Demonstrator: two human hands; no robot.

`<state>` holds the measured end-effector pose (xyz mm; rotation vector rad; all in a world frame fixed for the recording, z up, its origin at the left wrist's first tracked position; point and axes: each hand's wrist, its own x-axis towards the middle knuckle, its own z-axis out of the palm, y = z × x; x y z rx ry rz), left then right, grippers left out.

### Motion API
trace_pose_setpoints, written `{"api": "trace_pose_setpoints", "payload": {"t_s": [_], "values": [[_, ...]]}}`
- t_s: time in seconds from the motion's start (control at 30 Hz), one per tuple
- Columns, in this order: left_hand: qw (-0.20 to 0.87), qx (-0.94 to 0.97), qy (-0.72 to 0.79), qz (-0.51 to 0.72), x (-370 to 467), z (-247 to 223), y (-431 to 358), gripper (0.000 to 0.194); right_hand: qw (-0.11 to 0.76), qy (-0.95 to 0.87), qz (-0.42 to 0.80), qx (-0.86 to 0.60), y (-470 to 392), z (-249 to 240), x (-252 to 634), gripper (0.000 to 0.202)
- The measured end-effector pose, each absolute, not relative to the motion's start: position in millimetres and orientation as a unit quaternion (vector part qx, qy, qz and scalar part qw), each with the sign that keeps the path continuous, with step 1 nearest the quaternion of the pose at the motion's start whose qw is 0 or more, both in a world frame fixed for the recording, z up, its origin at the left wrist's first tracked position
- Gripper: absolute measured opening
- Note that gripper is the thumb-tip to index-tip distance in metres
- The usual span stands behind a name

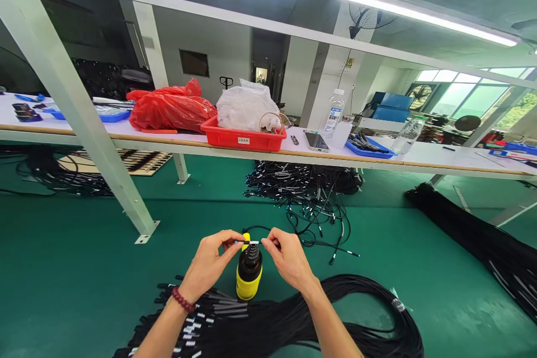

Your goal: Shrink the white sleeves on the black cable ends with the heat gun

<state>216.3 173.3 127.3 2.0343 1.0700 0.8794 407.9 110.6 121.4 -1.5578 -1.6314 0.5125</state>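
My left hand (pixel 215 260) pinches one end of a thin black cable (pixel 254 242) between thumb and fingertips; a bit of blue shows at its tip. My right hand (pixel 290 257) grips the same cable a short way to the right. Between the two hands, a white sleeve or label shows on the stretched piece. Just below it stands a yellow and black tool (pixel 249 277) that looks like a heat gun, its ribbed nozzle pointing up. Whether the cable touches the nozzle I cannot tell. Under my forearms lies a thick bundle of black cables (pixel 260 329), many with white labels.
Ahead, a white bench (pixel 369 165) carries a red bin (pixel 243 140), a red plastic bag (pixel 172 109), a phone (pixel 316 141), and a blue tray (pixel 369 146). More black cables (pixel 302 179) lie beneath it. A long cable bundle (pixel 474 240) is at right. A metal post (pixel 79 84) rises left.
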Motion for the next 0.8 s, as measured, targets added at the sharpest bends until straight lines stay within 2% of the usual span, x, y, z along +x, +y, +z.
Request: {"api": "trace_pose_setpoints", "payload": {"t_s": [0.5, 0.8], "values": [[0.330, 0.774, 0.412, 0.350, 218, 120, 173, 0.021, 0.411, -0.642, 0.208, -0.613, 111, 116, 409, 0.023], [0.335, 0.794, 0.412, 0.297, 213, 130, 166, 0.043, 0.413, -0.652, 0.239, -0.590, 103, 131, 407, 0.024]]}}
